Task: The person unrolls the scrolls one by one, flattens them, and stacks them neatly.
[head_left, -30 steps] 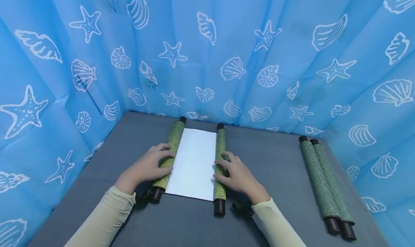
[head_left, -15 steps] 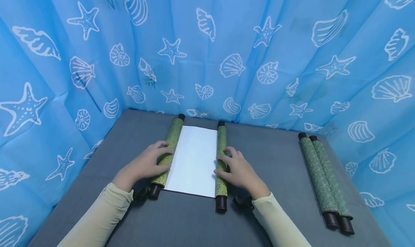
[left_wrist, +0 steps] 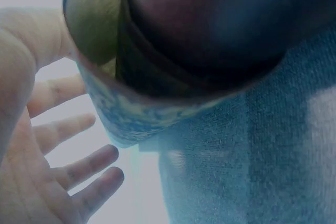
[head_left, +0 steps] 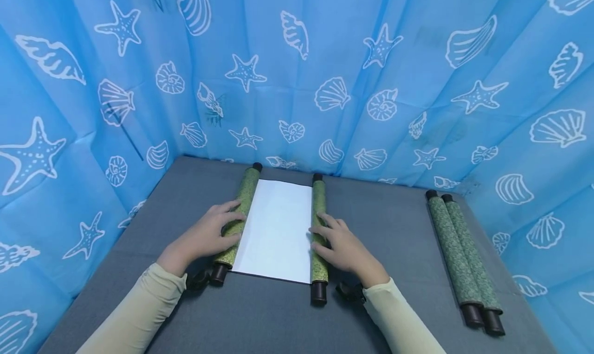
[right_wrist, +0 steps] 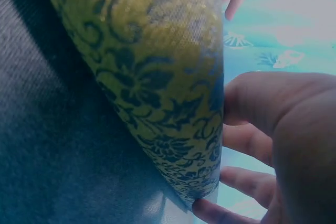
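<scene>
A scroll lies partly unrolled on the grey table, with a blank white sheet [head_left: 276, 230] between its two yellow-green patterned rolls. My left hand [head_left: 204, 232] lies over the left roll [head_left: 247, 189], its fingers and thumb curved across it. On the right roll [head_left: 319, 199], my right hand [head_left: 345, 245] has its fingers and thumb bent over toward the sheet. The right wrist view shows fingertips against the floral cloth [right_wrist: 157, 82] of the roll. In the left wrist view, the roll's end [left_wrist: 152, 95] fills the middle, with spread fingers [left_wrist: 86, 166] beside it.
Two rolled green scrolls with dark knobs, a left one [head_left: 452, 251] and a right one [head_left: 473, 256], lie side by side at the right of the grey table [head_left: 380, 225]. A blue curtain [head_left: 297, 75] with shells and starfish borders the table's back and sides.
The two rolls have moved slightly apart, so the white sheet between them is a little wider. Both hands have moved outward with their rolls. The head view has shifted slightly.
</scene>
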Motion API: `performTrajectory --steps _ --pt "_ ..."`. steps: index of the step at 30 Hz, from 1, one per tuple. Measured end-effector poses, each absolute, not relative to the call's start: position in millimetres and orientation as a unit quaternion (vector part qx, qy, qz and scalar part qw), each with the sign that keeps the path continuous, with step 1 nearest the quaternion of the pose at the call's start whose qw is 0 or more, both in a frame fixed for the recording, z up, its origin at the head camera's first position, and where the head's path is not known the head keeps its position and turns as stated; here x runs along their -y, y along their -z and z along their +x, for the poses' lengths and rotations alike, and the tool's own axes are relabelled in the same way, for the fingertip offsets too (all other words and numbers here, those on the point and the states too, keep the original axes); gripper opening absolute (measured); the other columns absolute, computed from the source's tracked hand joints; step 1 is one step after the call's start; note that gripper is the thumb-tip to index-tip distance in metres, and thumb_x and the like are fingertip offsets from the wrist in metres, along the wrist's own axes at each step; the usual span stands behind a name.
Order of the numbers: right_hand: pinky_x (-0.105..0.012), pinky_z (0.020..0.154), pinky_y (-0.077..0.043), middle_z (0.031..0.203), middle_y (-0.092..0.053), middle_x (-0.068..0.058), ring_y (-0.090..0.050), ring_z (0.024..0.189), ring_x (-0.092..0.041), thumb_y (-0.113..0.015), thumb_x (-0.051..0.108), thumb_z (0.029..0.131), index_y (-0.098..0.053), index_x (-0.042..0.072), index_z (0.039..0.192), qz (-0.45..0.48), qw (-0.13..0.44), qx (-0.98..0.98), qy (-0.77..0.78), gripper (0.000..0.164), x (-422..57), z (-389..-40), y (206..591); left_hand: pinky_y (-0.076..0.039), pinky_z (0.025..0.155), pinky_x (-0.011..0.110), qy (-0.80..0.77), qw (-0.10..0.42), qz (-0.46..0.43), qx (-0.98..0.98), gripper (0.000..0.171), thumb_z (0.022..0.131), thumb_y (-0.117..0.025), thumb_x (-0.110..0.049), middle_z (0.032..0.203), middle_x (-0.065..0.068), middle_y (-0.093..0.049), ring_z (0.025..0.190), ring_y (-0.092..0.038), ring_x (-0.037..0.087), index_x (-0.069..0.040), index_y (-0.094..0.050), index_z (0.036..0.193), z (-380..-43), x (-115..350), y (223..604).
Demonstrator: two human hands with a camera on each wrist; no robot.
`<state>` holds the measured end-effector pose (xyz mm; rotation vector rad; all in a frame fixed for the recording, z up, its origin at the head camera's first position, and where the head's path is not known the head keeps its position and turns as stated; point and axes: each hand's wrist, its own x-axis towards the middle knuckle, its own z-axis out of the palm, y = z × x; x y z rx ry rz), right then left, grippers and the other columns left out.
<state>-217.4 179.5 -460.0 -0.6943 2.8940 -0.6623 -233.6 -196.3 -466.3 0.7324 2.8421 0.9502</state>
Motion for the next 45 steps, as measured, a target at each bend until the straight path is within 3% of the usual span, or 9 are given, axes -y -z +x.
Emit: performTrajectory --steps 7,16,22,30,33,38,45 --pt "-0.067 0.115 -0.044 0.174 -0.03 -0.013 -0.038 0.154 -0.045 -0.063 0.029 0.108 -0.068 0.017 0.144 -0.214 0.065 -0.949 0.224 0.038 -182.8 -215.9 459.4 -0.033 0.117 0.075 -0.301 0.059 0.253 -0.917 0.045 0.108 -0.055 -0.015 0.174 0.015 -0.033 0.155 -0.031 0.05 -0.012 -0.059 0.153 -228.1 199.3 463.0" --pt "-0.064 0.104 -0.053 0.17 -0.038 -0.015 -0.05 0.144 -0.043 -0.072 0.044 0.101 -0.068 0.02 0.14 -0.209 0.025 -0.958 0.193 0.046 -185.2 -217.3 458.8 -0.031 0.117 0.077 -0.271 0.052 0.243 -0.93 0.051 0.104 -0.068 -0.025 0.172 0.019 -0.032 0.153 -0.031 0.053 -0.009 -0.059 0.152 -228.9 204.4 461.1" --pt "-0.061 0.105 -0.054 0.168 -0.044 -0.01 -0.051 0.143 -0.039 -0.076 0.037 0.098 -0.07 0.017 0.138 -0.205 0.0 -0.961 0.185 0.045 -186.8 -220.4 456.4 -0.033 0.117 0.077 -0.263 0.037 0.238 -0.934 0.052 0.104 -0.07 -0.027 0.171 0.021 -0.034 0.152 -0.033 0.054 -0.009 -0.059 0.152 -229.8 207.5 457.8" --pt "-0.063 0.108 -0.051 0.166 -0.046 -0.012 -0.049 0.144 -0.042 -0.067 0.023 0.1 -0.076 0.016 0.131 -0.213 0.009 -0.956 0.201 0.033 -192.2 -213.4 461.3 -0.034 0.114 0.077 -0.253 0.049 0.223 -0.94 0.056 0.105 -0.069 -0.031 0.169 0.023 -0.035 0.151 -0.034 0.057 -0.012 -0.055 0.155 -223.3 215.0 461.7" --pt "-0.064 0.108 -0.05 0.164 -0.048 -0.013 -0.05 0.142 -0.042 -0.07 0.029 0.101 -0.077 0.017 0.129 -0.209 -0.002 -0.959 0.191 0.032 -193.9 -211.4 463.0 -0.033 0.117 0.076 -0.255 0.058 0.216 -0.941 0.058 0.105 -0.068 -0.034 0.17 0.023 -0.033 0.152 -0.032 0.057 -0.014 -0.053 0.158 -222.3 218.1 463.5" --pt "-0.063 0.108 -0.051 0.163 -0.048 -0.013 -0.05 0.142 -0.039 -0.073 0.048 0.099 -0.072 0.019 0.139 -0.195 -0.004 -0.964 0.181 0.049 -195.7 -210.4 461.0 -0.032 0.118 0.076 -0.259 0.075 0.211 -0.94 0.065 0.103 -0.07 -0.042 0.171 0.023 -0.031 0.153 -0.03 0.058 -0.015 -0.05 0.16 -223.6 220.9 462.4" --pt "-0.064 0.108 -0.051 0.163 -0.048 -0.013 -0.049 0.144 -0.041 -0.077 0.043 0.097 -0.071 0.018 0.138 -0.196 0.0 -0.963 0.185 0.048 -198.8 -211.3 461.9 -0.033 0.117 0.076 -0.254 0.078 0.211 -0.941 0.068 0.102 -0.071 -0.042 0.171 0.024 -0.031 0.154 -0.029 0.057 -0.012 -0.051 0.159 -224.6 221.3 460.2"
